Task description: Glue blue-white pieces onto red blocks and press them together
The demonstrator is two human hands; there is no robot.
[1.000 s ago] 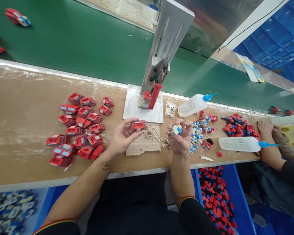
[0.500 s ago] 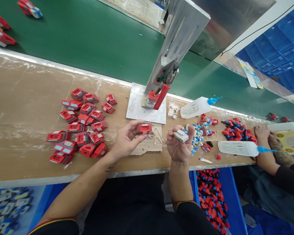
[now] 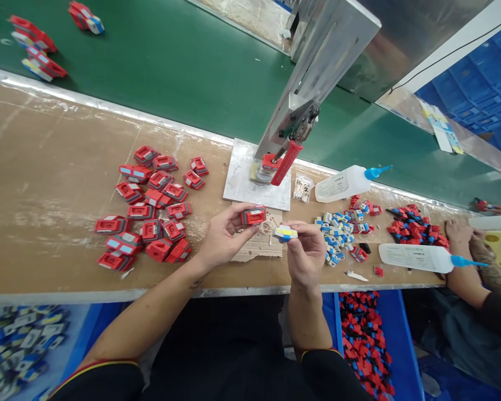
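Note:
Between the thumb and fingers of my left hand (image 3: pixel 223 236) is a red and grey plastic toy part (image 3: pixel 254 215), its hollow side showing. My right hand (image 3: pixel 307 250) pinches a small white, blue and yellow plastic piece (image 3: pixel 285 233) just to the right of it. The two pieces are close but apart. Beneath them lies a torn cardboard scrap (image 3: pixel 254 248) with cotton swabs (image 3: pixel 270 236) on it. Left of my left hand several similar red and grey parts (image 3: pixel 151 229) are spread out. Beyond my right hand sits a pile of small white and blue pieces (image 3: pixel 336 234).
A metal press with a red handle (image 3: pixel 286 163) stands on a metal plate (image 3: pixel 236 181). White bottles with blue nozzles (image 3: pixel 340 184) lie at right. A green conveyor belt (image 3: pixel 171 67) runs behind. Blue bins (image 3: pixel 396 340) sit below the table edge. A co-worker's hand (image 3: pixel 458 231) rests at far right.
My right hand has turned its small piece over, so the yellow and blue side shows, and brought it left toward the red part. The camera view has shifted slightly.

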